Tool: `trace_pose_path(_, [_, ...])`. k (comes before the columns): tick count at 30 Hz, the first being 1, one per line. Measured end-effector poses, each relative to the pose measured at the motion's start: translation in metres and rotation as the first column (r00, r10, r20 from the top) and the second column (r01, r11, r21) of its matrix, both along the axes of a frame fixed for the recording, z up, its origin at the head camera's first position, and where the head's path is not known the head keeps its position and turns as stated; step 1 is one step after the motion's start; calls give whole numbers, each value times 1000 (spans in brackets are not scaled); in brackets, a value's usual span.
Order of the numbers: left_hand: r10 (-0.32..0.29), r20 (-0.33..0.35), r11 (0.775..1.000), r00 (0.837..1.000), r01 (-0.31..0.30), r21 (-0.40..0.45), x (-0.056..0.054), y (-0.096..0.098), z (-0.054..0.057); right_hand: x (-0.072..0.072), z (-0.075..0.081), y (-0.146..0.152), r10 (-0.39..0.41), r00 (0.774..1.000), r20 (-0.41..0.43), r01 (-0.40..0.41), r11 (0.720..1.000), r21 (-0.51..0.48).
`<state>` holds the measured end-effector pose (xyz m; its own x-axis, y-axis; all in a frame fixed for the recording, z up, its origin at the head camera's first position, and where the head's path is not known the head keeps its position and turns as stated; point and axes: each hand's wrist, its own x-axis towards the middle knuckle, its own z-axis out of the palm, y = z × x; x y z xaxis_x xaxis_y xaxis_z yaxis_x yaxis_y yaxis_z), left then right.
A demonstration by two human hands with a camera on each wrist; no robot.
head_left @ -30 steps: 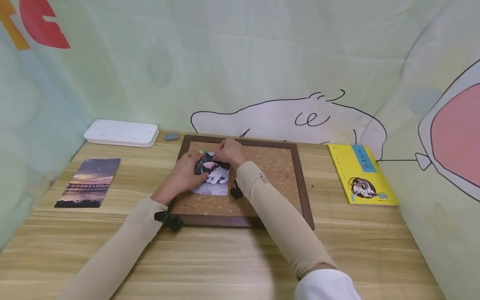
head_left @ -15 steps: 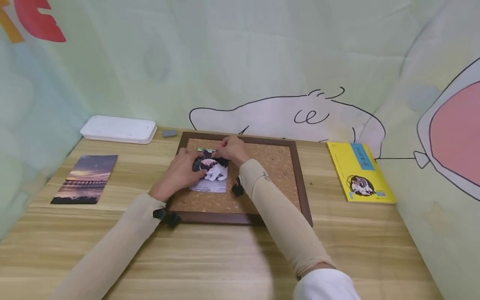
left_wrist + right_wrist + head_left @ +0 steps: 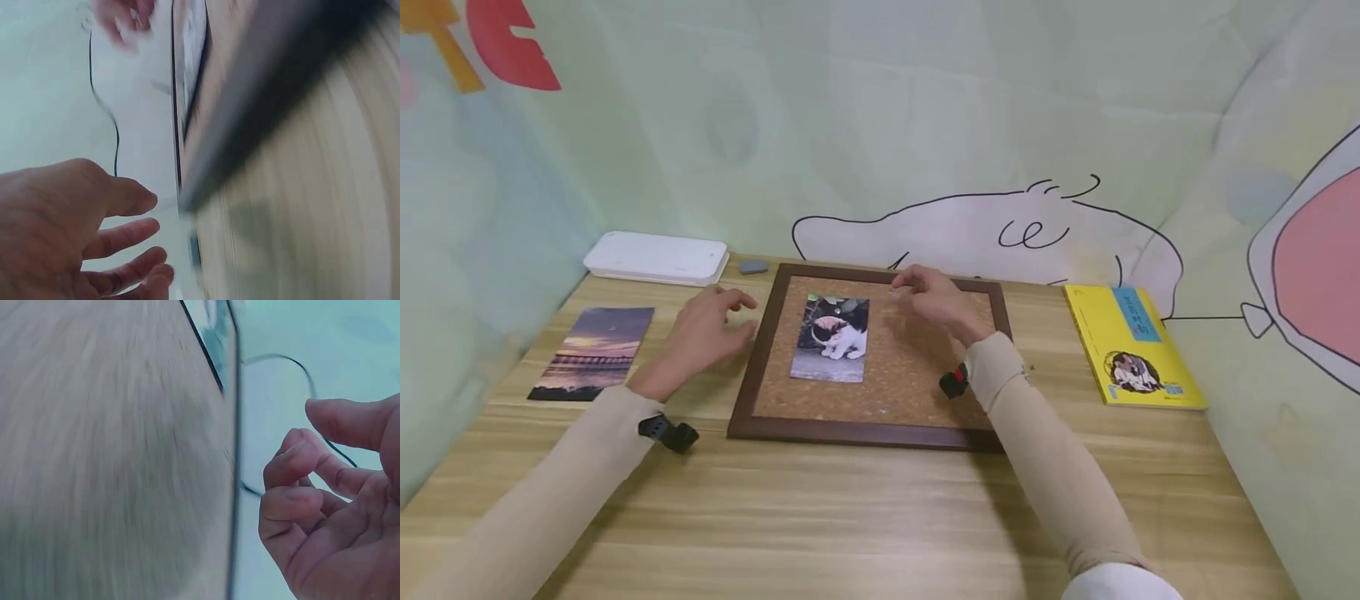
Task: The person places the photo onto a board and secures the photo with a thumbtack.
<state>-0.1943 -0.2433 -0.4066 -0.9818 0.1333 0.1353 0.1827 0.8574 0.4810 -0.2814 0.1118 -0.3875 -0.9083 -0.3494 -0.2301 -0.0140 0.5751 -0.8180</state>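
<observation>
A cat photo [image 3: 829, 340] lies on the left half of the framed cork board [image 3: 910, 400], with a small shiny pin head [image 3: 838, 311] near its top. My left hand [image 3: 702, 329] hovers just left of the board's frame, fingers apart and nothing in them. Over the board's upper right part is my right hand [image 3: 936, 298], its fingers loosely bent. In the right wrist view the right hand [image 3: 337, 494] shows a gap between thumb and fingers. The left wrist view has the left hand [image 3: 94, 231] with its fingers spread, likewise holding nothing.
A sunset photo [image 3: 593, 354] lies on the wooden table [image 3: 820, 517] at the left. Behind it stand a white case [image 3: 655, 258] and a small grey block [image 3: 753, 267]. A yellow book [image 3: 1131, 350] lies to the right. A printed cloth wall [image 3: 850, 125] borders the back.
Both hands have let go of the cat photo and drawn apart, the left one leftward off the board and the right one rightward. The photo stays on the cork, now fully visible.
</observation>
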Motion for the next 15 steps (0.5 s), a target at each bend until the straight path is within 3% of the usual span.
trace_pose_path(5, [64, 15, 996, 998, -63, -67, 11, -61, 1, 18, 14, 66, -60, 998, -25, 61, 997, 53])
trace_pose_path(10, [158, 43, 977, 986, -150, -153, 25, -125, 3, 36, 19, 128, -172, 985, -20, 173, 972, 156])
trace_pose_path(15, [215, 160, 956, 963, -174, -237, 36, -168, 4, 48, 19, 176, -211, 978, 4, 201, 938, 284])
